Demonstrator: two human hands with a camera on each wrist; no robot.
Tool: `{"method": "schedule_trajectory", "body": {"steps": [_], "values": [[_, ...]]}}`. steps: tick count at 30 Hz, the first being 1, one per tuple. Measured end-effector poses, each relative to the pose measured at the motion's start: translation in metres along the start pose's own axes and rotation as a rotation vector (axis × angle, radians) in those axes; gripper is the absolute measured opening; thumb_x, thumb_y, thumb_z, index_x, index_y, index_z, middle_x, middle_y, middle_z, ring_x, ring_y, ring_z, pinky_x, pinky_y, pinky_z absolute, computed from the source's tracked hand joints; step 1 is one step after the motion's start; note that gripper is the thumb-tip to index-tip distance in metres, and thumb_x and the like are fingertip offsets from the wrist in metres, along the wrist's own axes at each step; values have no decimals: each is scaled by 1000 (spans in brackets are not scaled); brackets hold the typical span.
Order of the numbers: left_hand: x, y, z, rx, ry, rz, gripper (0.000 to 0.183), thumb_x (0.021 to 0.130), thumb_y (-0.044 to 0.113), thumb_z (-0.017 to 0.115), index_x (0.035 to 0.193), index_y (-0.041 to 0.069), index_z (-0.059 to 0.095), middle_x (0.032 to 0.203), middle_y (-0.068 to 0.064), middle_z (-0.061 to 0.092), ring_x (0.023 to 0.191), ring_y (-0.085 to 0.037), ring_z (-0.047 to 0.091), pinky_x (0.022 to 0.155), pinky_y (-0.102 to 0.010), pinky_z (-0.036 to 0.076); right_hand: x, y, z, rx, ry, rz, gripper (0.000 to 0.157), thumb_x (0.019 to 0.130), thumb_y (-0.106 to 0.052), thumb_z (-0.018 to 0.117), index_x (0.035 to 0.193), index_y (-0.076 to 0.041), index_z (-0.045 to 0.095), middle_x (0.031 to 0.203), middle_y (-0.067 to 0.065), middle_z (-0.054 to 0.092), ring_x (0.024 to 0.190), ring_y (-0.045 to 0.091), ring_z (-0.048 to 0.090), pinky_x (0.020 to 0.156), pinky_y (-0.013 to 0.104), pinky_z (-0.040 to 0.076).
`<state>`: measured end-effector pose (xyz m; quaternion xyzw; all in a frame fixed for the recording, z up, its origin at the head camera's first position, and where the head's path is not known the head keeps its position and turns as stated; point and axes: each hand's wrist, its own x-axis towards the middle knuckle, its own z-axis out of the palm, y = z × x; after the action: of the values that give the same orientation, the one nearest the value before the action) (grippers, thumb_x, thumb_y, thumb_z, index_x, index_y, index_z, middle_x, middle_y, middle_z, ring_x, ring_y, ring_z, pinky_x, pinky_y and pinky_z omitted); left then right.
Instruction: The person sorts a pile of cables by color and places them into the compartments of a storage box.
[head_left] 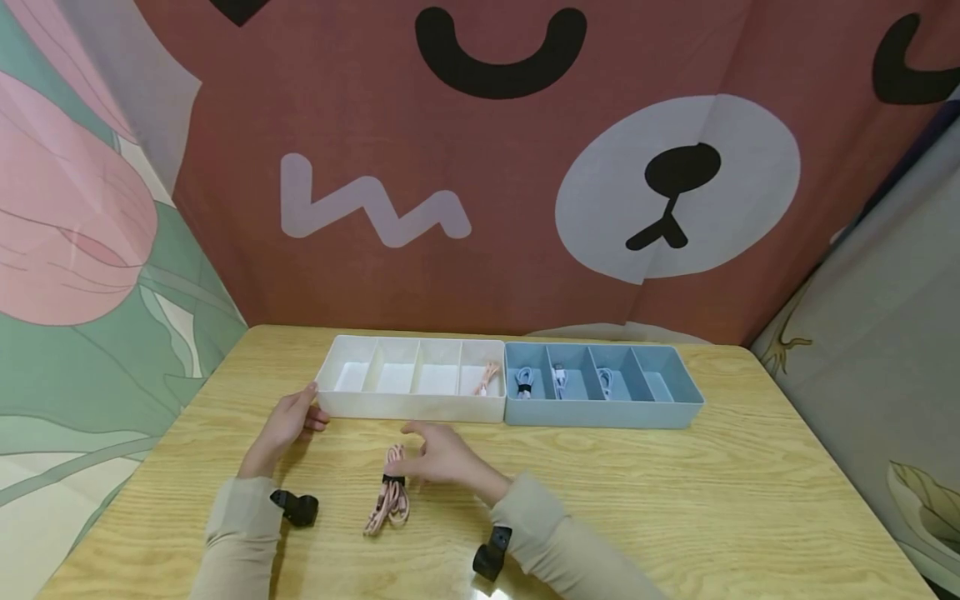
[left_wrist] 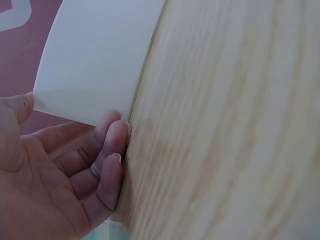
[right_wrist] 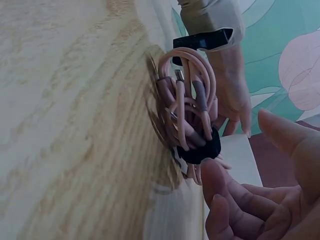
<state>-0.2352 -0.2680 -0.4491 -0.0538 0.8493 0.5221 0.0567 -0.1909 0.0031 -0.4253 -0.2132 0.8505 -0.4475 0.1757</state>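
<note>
A bundle of pink charging cables [head_left: 390, 492], bound by a black strap [right_wrist: 201, 147], lies on the table. My right hand [head_left: 444, 457] is at the strap, with the thumb apart from the fingers. One fingertip reaches the strap's edge in the right wrist view; whether it presses there I cannot tell. At the left front corner of a white divided box [head_left: 420, 406], my left hand [head_left: 288, 421] touches the box with its thumb. Its other fingers bend loosely by the lower corner, as the left wrist view shows. A smaller pink cable [head_left: 487, 377] sits in the box's rightmost compartment.
Against the white box's right end stands a blue divided box [head_left: 600, 414]. Pale cables lie in its three left compartments, among them a bundle [head_left: 524, 382] with a black strap. Behind the wooden table [head_left: 675, 517] hangs a printed cloth [head_left: 510, 275].
</note>
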Motion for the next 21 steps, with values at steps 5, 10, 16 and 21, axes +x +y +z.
{"method": "schedule_trajectory", "body": {"steps": [5,10,16,21], "values": [[0,0,0,-5,-3,0,69,98,48,20,109,-14,48,76,-3,60,66,-11,56,58,-31,44,-2,-2,6,13,-13,49,71,75,-32,75,132,-3,44,98,17,63,50,17,59,49,26,46],[0,1,0,-11,-4,-7,69,98,48,20,112,-14,47,75,-2,60,66,-11,56,58,-30,44,-1,-2,11,-80,-22,62,67,77,-34,72,131,-5,46,109,15,61,65,18,62,64,28,49],[-1,2,0,-12,4,1,68,98,47,20,112,-14,46,74,-1,59,66,-11,56,58,-30,45,2,4,18,-39,-30,70,66,78,-29,73,132,-5,44,80,8,65,47,16,59,52,25,48],[-2,2,1,-9,6,1,69,98,47,20,112,-15,47,74,-1,60,65,-11,56,58,-30,45,4,6,21,-20,-10,53,61,79,-25,72,129,-3,46,79,8,64,43,13,57,46,23,46]]}}
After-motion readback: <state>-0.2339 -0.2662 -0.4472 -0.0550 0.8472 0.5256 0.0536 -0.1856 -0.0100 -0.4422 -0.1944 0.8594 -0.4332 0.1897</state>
